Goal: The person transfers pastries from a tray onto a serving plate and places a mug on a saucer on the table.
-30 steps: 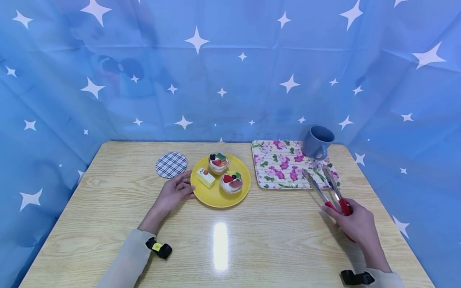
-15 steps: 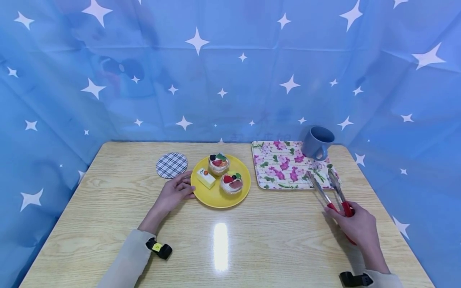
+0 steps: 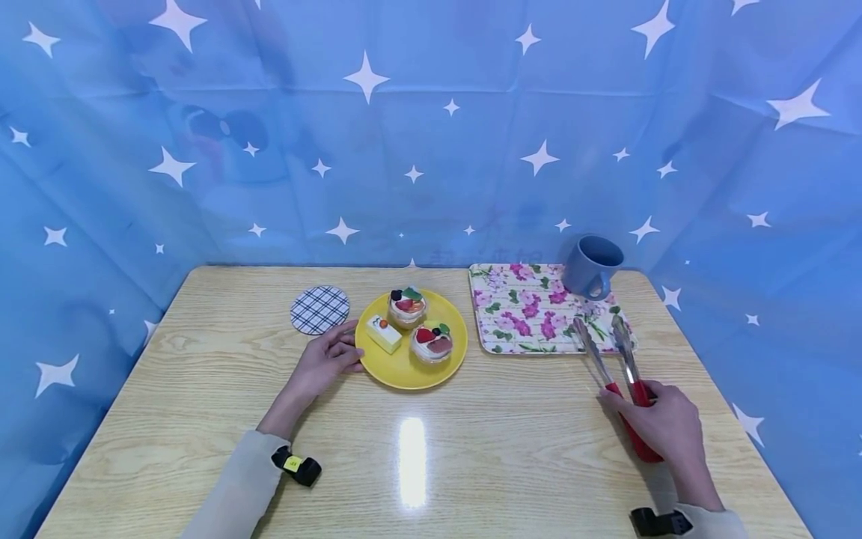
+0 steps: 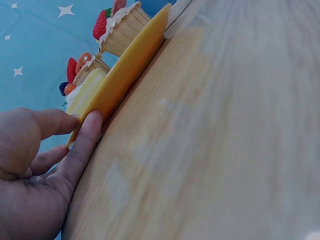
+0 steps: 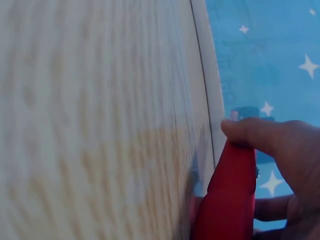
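Observation:
My left hand (image 3: 328,361) pinches the left rim of a yellow plate (image 3: 404,374), its thumb and fingers at the edge in the left wrist view. On the plate sit a small rectangular cake slice (image 3: 384,335) and two fruit-topped cream cupcakes (image 3: 432,343), one in front of the other (image 3: 407,307). At the right, my right hand (image 3: 667,423) holds metal tongs by their red handles (image 3: 636,430). The tongs' tips are spread apart over the front right part of a floral tray (image 3: 498,322). In the right wrist view, my thumb lies on a red handle (image 5: 225,195).
A blue-grey mug (image 3: 589,269) stands at the tray's back right corner. Left of the plate lies a round checked coaster (image 3: 319,310), close by my left fingers. A blue star-patterned cloth (image 3: 431,135) hangs behind the wooden table (image 3: 498,449).
My right hand first shifts the tongs slightly right, then a little back left. The tongs have turned, and more of a red handle shows beneath the hand. The left hand and plate stay put.

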The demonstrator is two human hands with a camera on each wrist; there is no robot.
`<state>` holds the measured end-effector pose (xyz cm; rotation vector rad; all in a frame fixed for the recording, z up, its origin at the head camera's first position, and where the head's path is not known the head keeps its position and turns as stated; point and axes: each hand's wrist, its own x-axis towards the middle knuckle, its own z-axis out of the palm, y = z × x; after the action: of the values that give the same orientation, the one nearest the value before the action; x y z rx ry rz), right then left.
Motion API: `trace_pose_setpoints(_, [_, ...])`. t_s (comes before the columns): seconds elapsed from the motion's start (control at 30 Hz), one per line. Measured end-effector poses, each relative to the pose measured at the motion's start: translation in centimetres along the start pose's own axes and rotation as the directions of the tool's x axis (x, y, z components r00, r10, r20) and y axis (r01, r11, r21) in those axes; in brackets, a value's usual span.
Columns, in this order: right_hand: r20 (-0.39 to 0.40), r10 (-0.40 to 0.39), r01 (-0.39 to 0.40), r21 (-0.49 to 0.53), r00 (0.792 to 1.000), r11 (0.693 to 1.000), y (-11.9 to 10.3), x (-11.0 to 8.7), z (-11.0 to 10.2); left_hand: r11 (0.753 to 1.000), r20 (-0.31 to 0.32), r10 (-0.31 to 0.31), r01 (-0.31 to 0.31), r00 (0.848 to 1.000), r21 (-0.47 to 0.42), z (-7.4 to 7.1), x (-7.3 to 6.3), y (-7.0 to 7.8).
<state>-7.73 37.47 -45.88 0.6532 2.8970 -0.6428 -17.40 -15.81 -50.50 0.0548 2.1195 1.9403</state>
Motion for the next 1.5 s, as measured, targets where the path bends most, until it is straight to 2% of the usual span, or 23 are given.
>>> trace_pose_setpoints(0.07, [0.000, -0.010, 0.010, -0.006, 1.000, 1.000, 0.1, 0.0, 0.0, 1.000, 0.002, 0.001, -0.001, 1.000, 0.004, 0.0, 0.0, 0.0])
trace_pose_setpoints(0.4, [0.100, -0.023, 0.026, -0.022, 0.995, 0.999, -0.5, 0.0, -0.5, 0.999, -0.014, -0.016, 0.016, 1.000, 0.035, -0.1, -0.2, 0.4])
trace_pose_setpoints(0.63, [0.133, -0.058, 0.060, -0.011, 0.989, 0.998, -0.4, -0.1, -1.0, 0.999, -0.001, 0.007, -0.007, 1.000, 0.043, -0.2, -0.6, 0.7])
trace_pose_setpoints(0.93, [0.156, -0.066, 0.065, 0.016, 0.985, 0.998, -0.6, -0.1, -1.8, 0.992, -0.027, 0.021, -0.017, 0.999, 0.126, -0.3, -1.2, 2.3])
trace_pose_setpoints(1.13, [0.119, -0.131, 0.125, 0.055, 0.984, 0.991, -1.0, -0.5, -2.2, 0.972, -0.061, 0.079, -0.063, 0.995, 0.224, -1.3, -1.6, 2.7])
trace_pose_setpoints(1.33, [0.024, -0.203, 0.200, 0.099, 0.979, 0.975, -1.5, -0.7, -2.4, 0.941, -0.100, 0.090, -0.051, 0.991, 0.335, -2.2, -1.4, 2.6])
trace_pose_setpoints(1.5, [-0.033, -0.241, 0.244, 0.126, 0.970, 0.962, -2.2, -0.5, -2.6, 0.890, -0.114, 0.144, -0.079, 0.983, 0.449, -3.1, -1.4, 2.7])
